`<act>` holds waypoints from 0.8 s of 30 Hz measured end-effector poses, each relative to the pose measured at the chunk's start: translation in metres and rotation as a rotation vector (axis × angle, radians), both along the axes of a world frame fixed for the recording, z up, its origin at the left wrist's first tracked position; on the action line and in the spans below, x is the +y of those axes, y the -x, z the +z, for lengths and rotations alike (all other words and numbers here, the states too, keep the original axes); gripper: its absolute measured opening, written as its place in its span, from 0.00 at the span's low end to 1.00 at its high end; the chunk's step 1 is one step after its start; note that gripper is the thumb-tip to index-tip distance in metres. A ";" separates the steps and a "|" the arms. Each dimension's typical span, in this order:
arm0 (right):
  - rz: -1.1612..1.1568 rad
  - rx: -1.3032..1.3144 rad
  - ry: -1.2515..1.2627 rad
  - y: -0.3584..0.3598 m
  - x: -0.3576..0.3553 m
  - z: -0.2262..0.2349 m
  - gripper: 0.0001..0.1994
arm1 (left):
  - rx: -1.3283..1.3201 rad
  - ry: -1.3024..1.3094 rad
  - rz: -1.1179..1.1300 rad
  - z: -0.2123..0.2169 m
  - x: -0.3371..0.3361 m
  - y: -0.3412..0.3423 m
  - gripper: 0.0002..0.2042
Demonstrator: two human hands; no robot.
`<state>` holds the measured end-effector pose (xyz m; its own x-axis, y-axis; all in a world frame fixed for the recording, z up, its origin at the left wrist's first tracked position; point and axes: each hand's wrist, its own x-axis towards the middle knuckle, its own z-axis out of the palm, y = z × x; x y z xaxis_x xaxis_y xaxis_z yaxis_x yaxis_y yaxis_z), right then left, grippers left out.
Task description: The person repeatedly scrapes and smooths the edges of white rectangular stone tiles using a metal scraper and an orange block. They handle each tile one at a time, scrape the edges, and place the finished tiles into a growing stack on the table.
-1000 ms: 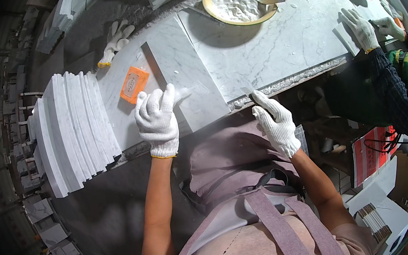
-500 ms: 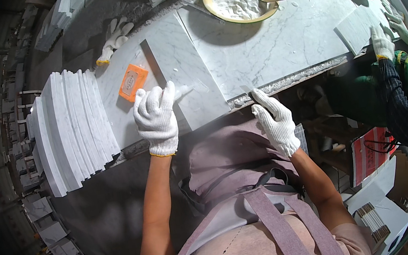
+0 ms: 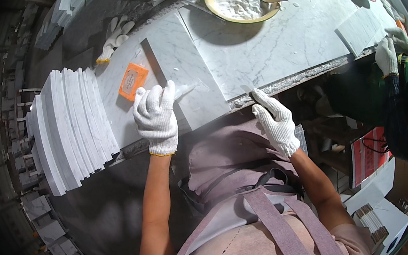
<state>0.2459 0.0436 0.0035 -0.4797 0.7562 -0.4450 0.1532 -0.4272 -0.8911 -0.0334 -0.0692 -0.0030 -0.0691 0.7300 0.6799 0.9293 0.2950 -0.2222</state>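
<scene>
At the surface's (image 3: 305, 69) edge, the left hand (image 3: 156, 117) lay flat, fingers spread, on a marble tile (image 3: 184, 80); the right hand (image 3: 275, 121), holding nothing, fingered the tile's near edge. Likely heavy, rigid, chip-prone: best gripped by opposite edges.

One small orange rectangular packet (image 3: 133, 81) with a pale label patch was noted lying flat on the marble worktop (image 3: 276, 49) — just beside the stack of white tiles (image 3: 71, 125). A red-and-white printed package (image 3: 370, 156) was observed below the bench edge, lower right, partly hidden.
</scene>
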 end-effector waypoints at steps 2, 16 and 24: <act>0.002 -0.004 0.011 0.000 0.000 0.000 0.22 | -0.002 0.001 0.001 0.000 0.000 0.000 0.25; -0.014 -0.001 -0.111 0.001 -0.002 -0.015 0.27 | -0.082 0.025 0.028 -0.002 -0.005 0.001 0.26; 0.003 0.013 -0.211 0.001 -0.002 -0.024 0.27 | -0.119 0.037 0.031 -0.005 -0.006 0.002 0.26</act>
<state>0.2453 0.0420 -0.0208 -0.4865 0.8306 -0.2711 0.1423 -0.2309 -0.9625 -0.0359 -0.0747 -0.0076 -0.1703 0.7508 0.6382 0.9404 0.3173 -0.1224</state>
